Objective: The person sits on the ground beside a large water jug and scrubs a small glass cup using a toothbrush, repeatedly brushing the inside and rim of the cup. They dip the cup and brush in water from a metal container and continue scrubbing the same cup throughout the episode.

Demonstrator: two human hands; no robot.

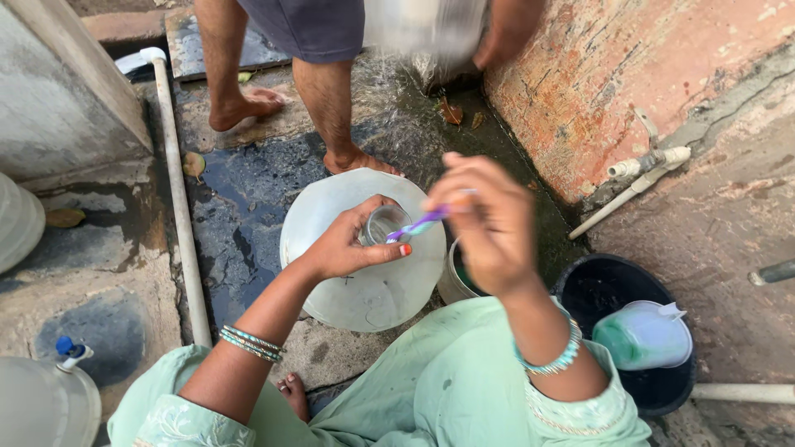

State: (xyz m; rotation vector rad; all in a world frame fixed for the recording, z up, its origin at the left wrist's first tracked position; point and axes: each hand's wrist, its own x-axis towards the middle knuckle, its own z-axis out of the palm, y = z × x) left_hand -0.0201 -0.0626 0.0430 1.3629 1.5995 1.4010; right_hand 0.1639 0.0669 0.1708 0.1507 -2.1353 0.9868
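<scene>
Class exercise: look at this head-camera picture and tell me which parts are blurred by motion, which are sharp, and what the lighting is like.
Head view: the right hand and its purple brush are smeared by motion, as is the metal vessel pouring water at the top; the left hand gripping the mouth of the large water jar is sharp; light is soft and even, with no hard shadows; the wet ground shows dull reflections.

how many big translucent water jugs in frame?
3: one water jug under the left hand, one jug cut off at left edge, one tapped jug bottom-left. More may sit outside the frame.
</scene>
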